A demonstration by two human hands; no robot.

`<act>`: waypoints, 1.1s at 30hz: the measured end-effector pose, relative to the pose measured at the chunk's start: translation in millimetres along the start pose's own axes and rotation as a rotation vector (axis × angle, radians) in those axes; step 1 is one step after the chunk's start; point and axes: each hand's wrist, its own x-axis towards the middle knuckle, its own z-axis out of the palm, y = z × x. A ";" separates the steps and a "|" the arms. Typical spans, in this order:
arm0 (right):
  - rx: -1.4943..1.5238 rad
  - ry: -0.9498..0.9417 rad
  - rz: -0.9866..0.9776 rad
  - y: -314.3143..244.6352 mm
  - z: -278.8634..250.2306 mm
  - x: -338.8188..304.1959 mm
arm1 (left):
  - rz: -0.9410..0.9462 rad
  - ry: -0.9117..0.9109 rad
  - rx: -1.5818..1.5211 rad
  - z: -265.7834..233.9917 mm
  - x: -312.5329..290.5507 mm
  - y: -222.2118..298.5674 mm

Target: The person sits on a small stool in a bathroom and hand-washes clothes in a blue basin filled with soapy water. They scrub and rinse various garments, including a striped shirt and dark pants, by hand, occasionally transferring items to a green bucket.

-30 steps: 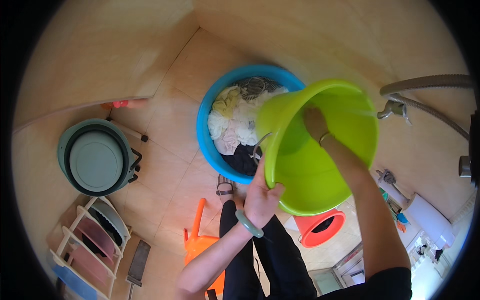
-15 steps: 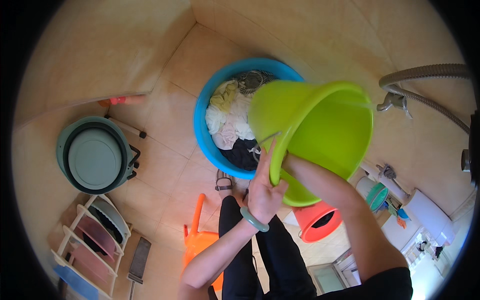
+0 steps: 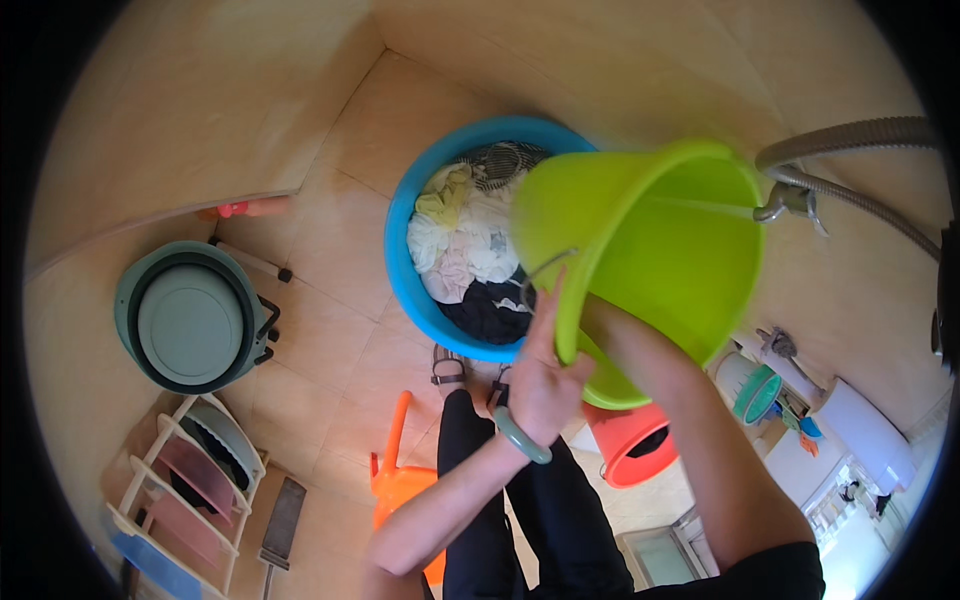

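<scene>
A tilted lime-green bucket is held up with its mouth turned toward the tap. A thin stream of water runs from the tap into it. My left hand, with a pale green bangle on the wrist, grips the bucket's near-left rim, fingers along the outside by the wire handle. My right forearm reaches into the bucket's mouth; the rim hides that hand's fingers. Behind and left of the bucket, a blue tub on the floor holds a heap of clothes, white, yellow, striped and dark.
Grey-green basins stand at the left, above a rack of more basins. An orange plastic stool is beside my legs. A red bucket sits below the green one. A flexible metal hose hangs along the right wall.
The green bucket has shifted a little right and upward, closer to the tap, and both arms have moved with it. More of the clothes show in the tub.
</scene>
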 end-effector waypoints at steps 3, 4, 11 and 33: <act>-0.078 -0.241 -0.092 2.1 -27.9 -73.2 | 0.029 0.046 -0.022 -22.6 7.6 5.4; -0.182 -0.278 0.032 19.4 -45.1 -96.1 | -0.056 0.021 -0.190 -17.8 7.0 8.8; 0.180 0.702 0.380 -10.7 -238.1 -217.6 | -0.164 0.074 -0.280 5.3 7.6 -9.0; 1.389 1.085 0.467 -101.1 -316.2 -231.1 | -0.352 -0.047 -0.102 11.6 -2.1 35.8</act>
